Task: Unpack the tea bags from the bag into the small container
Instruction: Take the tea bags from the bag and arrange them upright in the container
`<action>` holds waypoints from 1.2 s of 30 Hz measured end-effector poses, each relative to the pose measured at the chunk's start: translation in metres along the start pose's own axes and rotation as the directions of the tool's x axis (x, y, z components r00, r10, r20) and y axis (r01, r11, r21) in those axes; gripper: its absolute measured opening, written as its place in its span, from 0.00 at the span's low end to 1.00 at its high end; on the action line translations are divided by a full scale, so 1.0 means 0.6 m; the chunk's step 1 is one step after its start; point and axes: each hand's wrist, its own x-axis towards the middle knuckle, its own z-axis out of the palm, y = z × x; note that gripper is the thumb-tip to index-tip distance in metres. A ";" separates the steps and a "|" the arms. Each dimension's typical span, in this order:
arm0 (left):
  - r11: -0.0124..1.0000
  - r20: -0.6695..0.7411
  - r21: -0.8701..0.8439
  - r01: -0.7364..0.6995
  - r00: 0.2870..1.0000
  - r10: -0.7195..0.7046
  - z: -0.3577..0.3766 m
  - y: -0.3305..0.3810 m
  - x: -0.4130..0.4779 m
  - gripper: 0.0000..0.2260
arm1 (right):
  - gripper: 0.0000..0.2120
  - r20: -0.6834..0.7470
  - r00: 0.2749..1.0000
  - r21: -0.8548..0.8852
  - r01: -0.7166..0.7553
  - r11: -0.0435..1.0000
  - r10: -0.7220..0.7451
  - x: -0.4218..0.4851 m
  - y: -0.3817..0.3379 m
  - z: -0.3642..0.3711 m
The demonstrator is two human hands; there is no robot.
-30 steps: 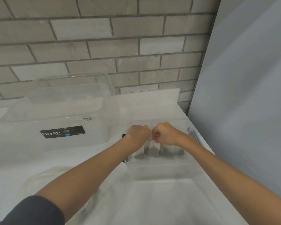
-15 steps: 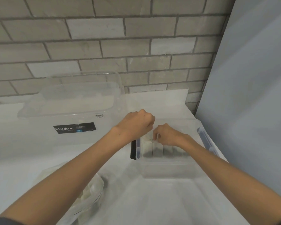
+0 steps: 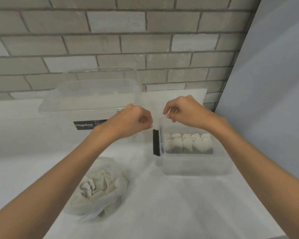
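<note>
The small clear container [image 3: 193, 167] stands on the white table right of centre, with two rows of white tea bags [image 3: 188, 144] upright against its far side. A clear plastic bag [image 3: 100, 188] holding several more tea bags lies at the front left, its mouth facing right. My left hand [image 3: 131, 122] hovers left of the container's far corner, fingers curled into a fist, holding nothing. Above the container's far left rim is my right hand [image 3: 186, 112], fingers curled downward with nothing visible in them.
A large clear Megabox bin [image 3: 93, 99] with its lid on stands at the back left against the brick wall. A black clip [image 3: 156, 142] hangs on the small container's left side. A grey-blue panel [image 3: 274, 83] walls off the right.
Both hands have lifted out of the small container and moved apart. The rows of tea bags they covered now show. The view has tilted down, bringing the plastic bag into sight.
</note>
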 end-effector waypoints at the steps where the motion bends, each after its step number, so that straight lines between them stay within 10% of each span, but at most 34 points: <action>1: 1.000 -0.001 -0.008 0.011 1.000 -0.011 -0.006 -0.011 -0.016 0.03 | 0.07 -0.004 1.000 0.016 0.024 1.000 -0.024 -0.005 -0.022 0.002; 24: 0.974 0.169 0.023 0.226 0.959 -0.226 0.048 -0.176 -0.273 0.09 | 0.11 0.405 0.909 0.049 0.085 0.995 -0.098 -0.069 -0.246 0.312; 36: 0.930 -0.013 -0.283 0.233 0.969 -0.247 0.037 -0.181 -0.295 0.04 | 0.02 0.151 0.988 0.256 -0.065 0.965 0.027 -0.060 -0.229 0.256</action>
